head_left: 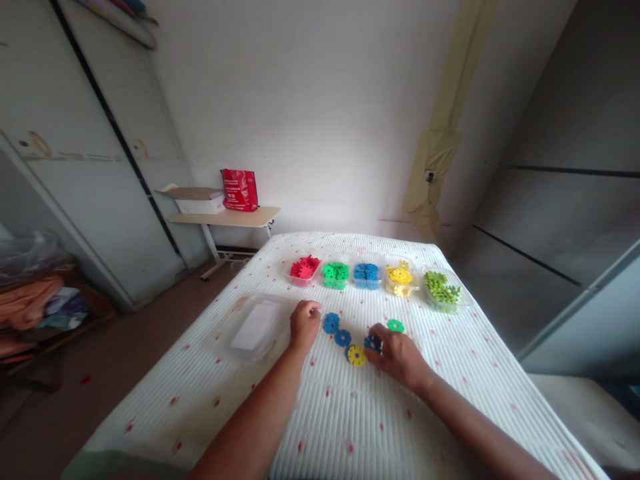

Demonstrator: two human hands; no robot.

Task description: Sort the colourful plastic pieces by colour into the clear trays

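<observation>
My right hand (pixel 397 355) has its thumb and fingers closed around a blue notched plastic disc (pixel 373 343) low over the bed cover. A yellow notched disc (pixel 356 355) lies just left of those fingertips. From it, a second blue disc (pixel 343 338) and another blue disc (pixel 331 323) run up and to the left, edge to edge. Behind my right hand rests a green disc (pixel 396 326), partly covered by it. My left hand (pixel 305 325), fingers curled in, rests left of the farthest blue disc, apart from it, with nothing visible in it.
Clear tubs of pieces stand in a row behind: red (pixel 304 269), green (pixel 335 273), blue (pixel 367 274), yellow (pixel 401 276) and light green (pixel 443 289). A clear plastic lid (pixel 257 327) lies left on the quilted cover (pixel 345 427). A small table (pixel 230 219) holds a red bag (pixel 240 191).
</observation>
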